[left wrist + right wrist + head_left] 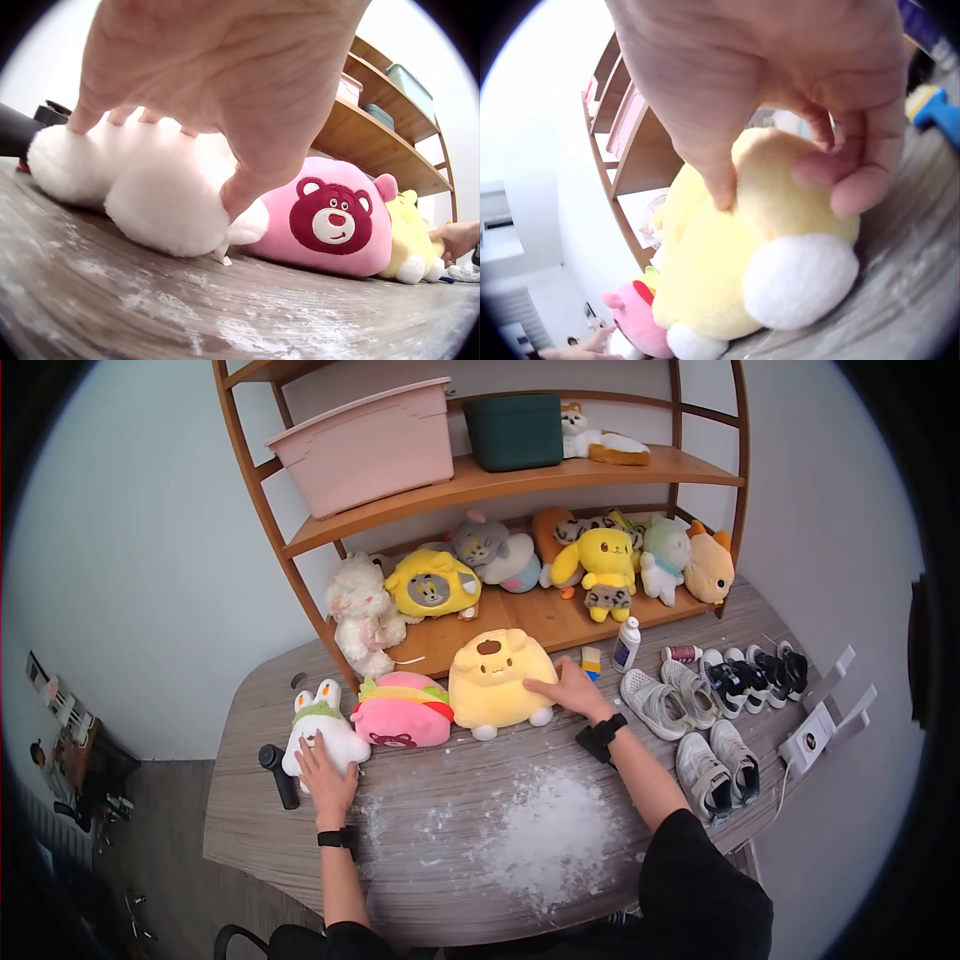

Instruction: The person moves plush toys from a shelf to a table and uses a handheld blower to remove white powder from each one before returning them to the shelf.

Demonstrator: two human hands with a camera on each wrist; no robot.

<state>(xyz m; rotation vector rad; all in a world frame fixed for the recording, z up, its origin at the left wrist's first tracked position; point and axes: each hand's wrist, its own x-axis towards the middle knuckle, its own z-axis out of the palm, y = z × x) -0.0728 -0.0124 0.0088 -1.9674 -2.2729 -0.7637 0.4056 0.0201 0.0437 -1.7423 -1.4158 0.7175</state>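
On the left of the table my left hand (328,778) grips a white plush rabbit (318,718) with a green collar. In the left wrist view its thumb presses one side of the soft body and the fingertips sink into the other. My right hand (577,693) holds the right side of a round yellow plush toy (485,690) with a brown patch on top; the right wrist view has thumb and fingers around that part, above a white foot (801,281). Between these two sits a pink plush bear (337,217), close against both neighbours.
White powder (555,835) lies scattered over the table front. A black massage gun (280,775) lies at the left. To the right are a brush (591,662), a white bottle (626,645), several shoes (655,702) and a router (812,738). Plush toys and bins (370,450) fill the shelf behind.
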